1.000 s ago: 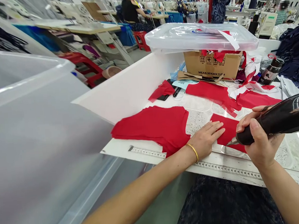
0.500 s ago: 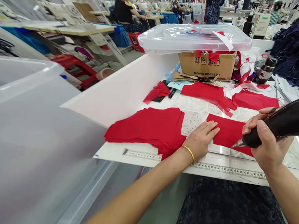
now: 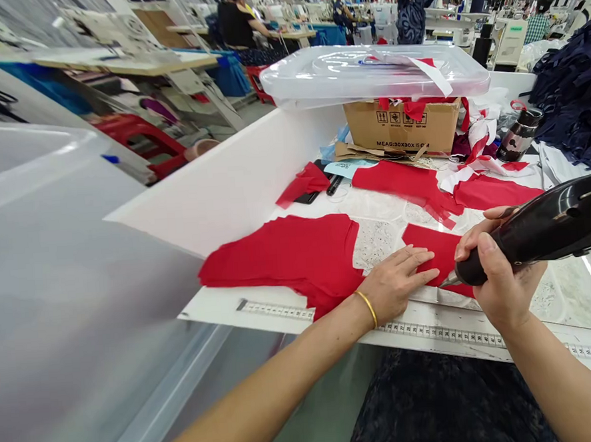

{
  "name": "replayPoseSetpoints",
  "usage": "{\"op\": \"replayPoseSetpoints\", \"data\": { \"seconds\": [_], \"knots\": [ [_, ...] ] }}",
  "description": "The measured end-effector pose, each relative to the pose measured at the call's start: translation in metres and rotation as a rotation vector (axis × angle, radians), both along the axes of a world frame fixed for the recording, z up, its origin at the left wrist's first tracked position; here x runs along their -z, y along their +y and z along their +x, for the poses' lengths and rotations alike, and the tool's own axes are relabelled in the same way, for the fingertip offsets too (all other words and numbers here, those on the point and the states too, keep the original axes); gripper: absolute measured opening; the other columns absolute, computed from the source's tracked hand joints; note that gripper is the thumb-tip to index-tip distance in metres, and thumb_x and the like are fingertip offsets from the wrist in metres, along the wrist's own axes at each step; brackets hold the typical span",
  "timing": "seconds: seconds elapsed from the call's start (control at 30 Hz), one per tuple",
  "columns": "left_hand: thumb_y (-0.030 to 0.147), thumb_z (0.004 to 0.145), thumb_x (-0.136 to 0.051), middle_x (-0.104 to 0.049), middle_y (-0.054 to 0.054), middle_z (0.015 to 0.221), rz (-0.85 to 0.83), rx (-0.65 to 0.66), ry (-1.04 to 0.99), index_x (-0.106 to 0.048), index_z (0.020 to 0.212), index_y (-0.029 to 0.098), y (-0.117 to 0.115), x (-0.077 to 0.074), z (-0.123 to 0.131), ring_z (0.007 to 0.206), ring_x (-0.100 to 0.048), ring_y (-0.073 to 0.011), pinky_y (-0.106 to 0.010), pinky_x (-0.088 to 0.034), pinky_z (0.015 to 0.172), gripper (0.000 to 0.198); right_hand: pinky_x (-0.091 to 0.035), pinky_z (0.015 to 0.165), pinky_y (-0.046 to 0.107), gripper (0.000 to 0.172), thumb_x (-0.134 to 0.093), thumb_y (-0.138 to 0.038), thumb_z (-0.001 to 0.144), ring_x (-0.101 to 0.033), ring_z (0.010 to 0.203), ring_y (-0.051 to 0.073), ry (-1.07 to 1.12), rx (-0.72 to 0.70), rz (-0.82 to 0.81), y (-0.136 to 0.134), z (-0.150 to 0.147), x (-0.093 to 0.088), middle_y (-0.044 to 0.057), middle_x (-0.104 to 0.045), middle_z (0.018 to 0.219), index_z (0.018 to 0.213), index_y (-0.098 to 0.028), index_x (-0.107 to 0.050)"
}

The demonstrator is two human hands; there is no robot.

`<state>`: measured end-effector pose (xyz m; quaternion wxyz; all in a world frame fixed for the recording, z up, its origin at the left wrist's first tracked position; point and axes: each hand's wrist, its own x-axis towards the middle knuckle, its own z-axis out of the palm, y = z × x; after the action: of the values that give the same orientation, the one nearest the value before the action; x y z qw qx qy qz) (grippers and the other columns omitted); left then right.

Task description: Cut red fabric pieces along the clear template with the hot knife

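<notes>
Cardboard box (image 3: 402, 128) beyond red fabric (image 3: 440, 249) under flat left hand (image 3: 392, 285), right hand (image 3: 499, 272) gripping tool (image 3: 541, 229)

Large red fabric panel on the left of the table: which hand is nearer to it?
Left. The left hand rests at the lower right edge of the large red fabric panel. The right hand is farther right, past a smaller red piece, holding a black tool.
</notes>
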<state>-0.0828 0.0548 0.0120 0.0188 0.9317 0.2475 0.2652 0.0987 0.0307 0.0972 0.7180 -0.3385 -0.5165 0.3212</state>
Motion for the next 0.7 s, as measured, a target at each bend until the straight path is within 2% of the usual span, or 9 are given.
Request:
{"op": "replayPoseSetpoints", "data": {
  "seconds": [0.17, 0.27, 0.47, 0.7],
  "knots": [
    [-0.002, 0.086, -0.045, -0.065, -0.012, 0.136, 0.023, 0.009, -0.005, -0.066, 0.123, 0.018, 0.0, 0.001, 0.0, 0.131, -0.059, -0.0244, -0.047, -0.052, 0.111, 0.047, -0.052, 0.052, 0.029, 0.016, -0.068, -0.025, 0.082, -0.058, 0.05, 0.012, 0.013, 0.074, 0.0, 0.004, -0.007, 0.002, -0.006, -0.061, 0.066, 0.093, -0.024, -0.057],
    [-0.003, 0.084, -0.044, -0.066, -0.012, 0.133, 0.051, -0.006, -0.018, -0.066, 0.122, 0.017, 0.0, 0.001, 0.002, 0.128, -0.061, -0.0243, -0.046, -0.054, 0.109, 0.049, -0.052, 0.052, 0.029, 0.013, -0.068, -0.023, 0.083, -0.059, 0.049, 0.013, 0.016, 0.07, 0.002, 0.004, -0.006, 0.003, -0.007, -0.062, 0.062, 0.091, -0.023, -0.058],
    [-0.005, 0.084, -0.042, -0.065, -0.015, 0.135, 0.067, -0.09, -0.027, -0.063, 0.129, 0.013, -0.001, -0.001, 0.003, 0.13, -0.06, -0.0265, -0.048, -0.054, 0.109, 0.053, -0.05, 0.053, 0.029, 0.019, -0.069, -0.024, 0.086, -0.059, 0.052, 0.013, 0.012, 0.013, 0.027, -0.003, 0.014, -0.002, -0.006, -0.063, 0.064, 0.101, -0.023, -0.059],
    [-0.006, 0.083, -0.043, -0.066, -0.017, 0.132, 0.065, -0.144, -0.023, -0.065, 0.126, 0.01, 0.0, 0.001, 0.003, 0.128, -0.062, -0.0285, -0.05, -0.054, 0.111, 0.05, -0.051, 0.053, 0.028, 0.018, -0.073, -0.026, 0.084, -0.06, 0.052, 0.012, 0.026, 0.051, -0.001, -0.008, 0.025, 0.001, -0.006, -0.061, 0.067, 0.096, -0.023, -0.06]
  ]
}}
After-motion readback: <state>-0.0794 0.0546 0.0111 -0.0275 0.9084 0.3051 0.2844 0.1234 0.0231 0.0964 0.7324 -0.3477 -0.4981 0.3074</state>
